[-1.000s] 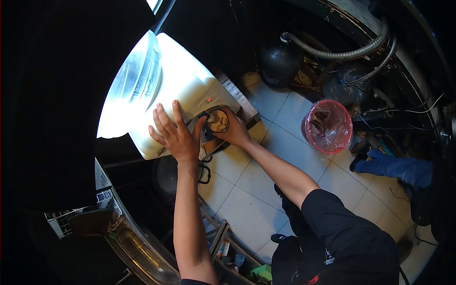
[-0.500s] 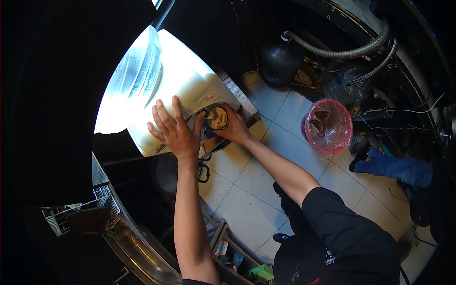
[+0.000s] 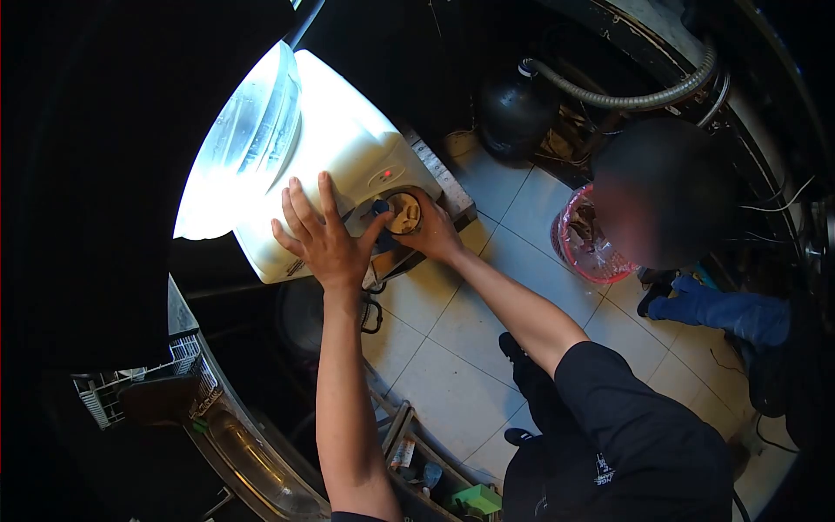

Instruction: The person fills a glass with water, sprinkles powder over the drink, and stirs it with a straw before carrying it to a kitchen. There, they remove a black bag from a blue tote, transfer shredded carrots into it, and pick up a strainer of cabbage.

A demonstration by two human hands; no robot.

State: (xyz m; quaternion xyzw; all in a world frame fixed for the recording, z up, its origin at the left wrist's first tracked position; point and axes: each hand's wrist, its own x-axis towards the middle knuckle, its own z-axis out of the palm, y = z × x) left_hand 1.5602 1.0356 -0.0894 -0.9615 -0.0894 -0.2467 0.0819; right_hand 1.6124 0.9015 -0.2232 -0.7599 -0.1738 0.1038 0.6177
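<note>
A white water dispenser (image 3: 339,113) with a small red light carries a clear water bottle (image 3: 248,130) on top. My left hand (image 3: 326,244) lies on the dispenser's front with its fingers spread. Its thumb rests beside a blue tap (image 3: 380,207). Beneath the tap, my right hand (image 3: 432,233) is wrapped round a cup (image 3: 404,214). Inside the cup are tan-brown contents with lumps that look like ice. The cup's side is mostly hidden by my fingers.
A co-worker's blurred head (image 3: 665,196) leans over a red-rimmed bin (image 3: 570,252) with a plastic liner. Behind stands a dark round bottle (image 3: 515,117) with a grey hose (image 3: 626,97). At lower left are a metal sink (image 3: 243,452) and a white wire rack (image 3: 91,400).
My left thumb has shifted slightly and the blue tap now shows beside it. The cup stays in my right hand. A co-worker's head has come into view over the bin.
</note>
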